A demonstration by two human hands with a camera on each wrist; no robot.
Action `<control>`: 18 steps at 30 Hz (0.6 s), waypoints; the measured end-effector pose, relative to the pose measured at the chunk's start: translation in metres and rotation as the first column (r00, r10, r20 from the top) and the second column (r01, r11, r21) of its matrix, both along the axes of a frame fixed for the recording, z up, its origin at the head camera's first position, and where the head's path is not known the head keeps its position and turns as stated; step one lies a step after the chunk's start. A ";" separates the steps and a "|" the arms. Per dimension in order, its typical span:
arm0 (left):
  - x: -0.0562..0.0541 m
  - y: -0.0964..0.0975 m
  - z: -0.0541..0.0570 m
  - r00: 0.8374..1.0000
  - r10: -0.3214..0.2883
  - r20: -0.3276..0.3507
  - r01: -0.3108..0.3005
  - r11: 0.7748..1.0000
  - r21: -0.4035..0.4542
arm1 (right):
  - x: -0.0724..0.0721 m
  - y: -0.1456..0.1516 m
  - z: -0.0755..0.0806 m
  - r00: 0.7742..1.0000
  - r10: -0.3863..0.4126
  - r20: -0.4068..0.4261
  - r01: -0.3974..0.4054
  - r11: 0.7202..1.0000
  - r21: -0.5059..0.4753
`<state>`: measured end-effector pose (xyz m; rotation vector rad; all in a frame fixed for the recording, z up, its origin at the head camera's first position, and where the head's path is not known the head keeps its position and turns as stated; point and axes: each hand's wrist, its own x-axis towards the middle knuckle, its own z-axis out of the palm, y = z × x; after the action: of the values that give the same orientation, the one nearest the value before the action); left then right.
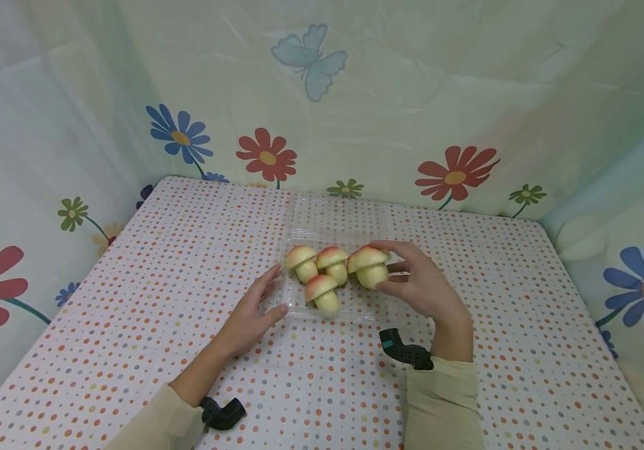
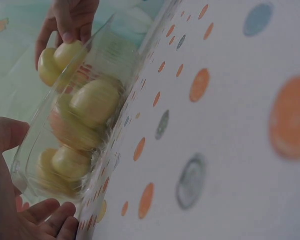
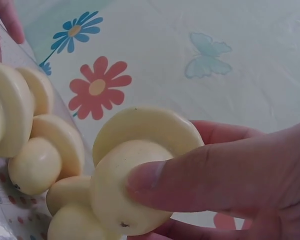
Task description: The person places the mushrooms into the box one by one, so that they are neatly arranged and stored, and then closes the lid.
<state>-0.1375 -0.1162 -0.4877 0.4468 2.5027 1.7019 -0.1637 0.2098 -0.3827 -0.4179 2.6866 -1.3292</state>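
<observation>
My right hand (image 1: pixel 423 281) pinches a toy mushroom (image 3: pixel 134 170) with a pale stem and reddish cap, thumb on the stem. It is over the right part of a clear plastic box (image 1: pixel 355 310). Several similar mushrooms lie in the box, among them a back-left one (image 1: pixel 301 262), a middle one (image 1: pixel 333 264) and a front one (image 1: pixel 324 294). Partly hidden behind the held mushroom, another pale mushroom (image 3: pixel 74 215) shows in the right wrist view. My left hand (image 1: pixel 251 319) is at the box's left end, fingers and thumb spread around the corner, holding nothing.
The box's transparent lid (image 1: pixel 335 215) is folded back towards the rear wall. A dotted cloth (image 1: pixel 187 250) covers the table. Flower-printed curtains (image 1: pixel 355 125) enclose the back and both sides. Black wrist-worn devices (image 1: pixel 406 350) are on both forearms.
</observation>
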 end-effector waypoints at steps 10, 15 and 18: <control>0.000 -0.001 0.001 1.000 -0.010 -0.025 0.010 1.000 -0.002 | -0.001 -0.012 0.000 0.994 0.091 0.063 -0.093 0.996 0.016; 0.000 -0.001 0.000 1.000 -0.006 -0.014 0.006 1.000 0.000 | -0.002 -0.021 -0.002 0.986 0.153 0.069 -0.157 0.986 0.057; 0.000 -0.001 -0.001 1.000 -0.007 -0.010 0.007 1.000 0.003 | -0.001 -0.026 -0.001 0.984 0.171 0.057 -0.176 0.979 0.100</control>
<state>-0.1378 -0.1167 -0.4882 0.4646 2.5027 1.7062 -0.1648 0.1835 -0.3841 -0.5865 2.5975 -1.1309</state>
